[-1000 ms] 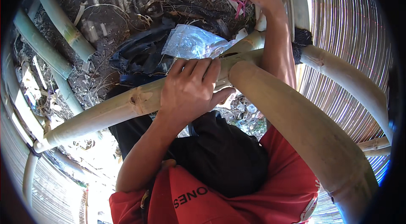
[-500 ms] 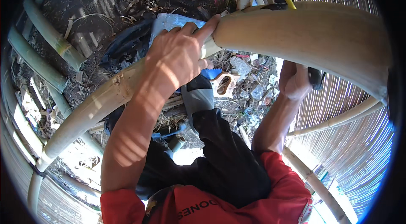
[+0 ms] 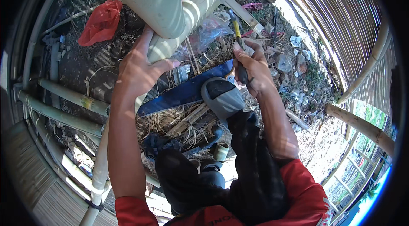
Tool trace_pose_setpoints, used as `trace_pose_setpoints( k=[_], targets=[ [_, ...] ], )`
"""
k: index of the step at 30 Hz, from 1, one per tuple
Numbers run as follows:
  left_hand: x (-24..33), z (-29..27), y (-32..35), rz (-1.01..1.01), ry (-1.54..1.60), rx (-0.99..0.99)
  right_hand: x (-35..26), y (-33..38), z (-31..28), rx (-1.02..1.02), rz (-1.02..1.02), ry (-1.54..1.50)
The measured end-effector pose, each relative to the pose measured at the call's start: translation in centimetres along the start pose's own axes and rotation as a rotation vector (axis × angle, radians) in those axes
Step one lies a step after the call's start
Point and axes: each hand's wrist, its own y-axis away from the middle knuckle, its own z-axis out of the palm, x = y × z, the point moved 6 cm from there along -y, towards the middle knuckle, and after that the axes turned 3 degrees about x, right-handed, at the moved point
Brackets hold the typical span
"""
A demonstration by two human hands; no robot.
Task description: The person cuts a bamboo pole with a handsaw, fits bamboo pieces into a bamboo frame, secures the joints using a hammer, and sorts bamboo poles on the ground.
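Observation:
My left hand (image 3: 138, 70) grips a pale bamboo pole (image 3: 164, 49), with the thumb across its near side and the fingers partly hidden behind it. Just beyond that hand, the end of a thicker bamboo pole (image 3: 159, 4) rests against the gripped one. My right hand (image 3: 254, 66) is closed round the black grip of a hammer (image 3: 237, 27) with a yellow shank, pointing away from me. The hammer's head is small and seen edge-on. Below and between my hands lies a handsaw (image 3: 183, 91) with a blue blade; its wooden handle is partly hidden by my grey shoe (image 3: 223, 98).
A red plastic bag (image 3: 101, 22) lies at the far left. Several green bamboo poles (image 3: 64, 113) run along the left side. Rubble (image 3: 287, 64) covers the ground at right, beside a slatted bamboo screen (image 3: 341, 8). A short bamboo tube (image 3: 220, 151) stands near my legs.
My view has turned, and the thick pole now shows at the upper left instead of the right. The right hand and hammer have come out from behind it. My left hand still holds the pole.

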Motion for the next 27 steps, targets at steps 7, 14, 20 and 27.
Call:
trace_pose_setpoints(
  k=[7,14,20,27],
  targets=[
    [0.1,0.0,0.1,0.061,0.057,0.021,7.8,5.4,-2.2,-0.330,0.031,-0.148],
    [-0.3,-0.1,0.4,-0.059,0.029,0.009,7.6,5.4,-0.8,-0.413,0.060,-0.266],
    [-1.4,-0.1,0.7,0.045,-0.024,0.032,4.6,6.7,2.1,-0.307,-0.144,0.044],
    [-0.1,-0.6,1.2,-0.033,-0.263,-0.004,6.0,5.1,2.9,-0.341,-0.146,-0.102]
  ],
)
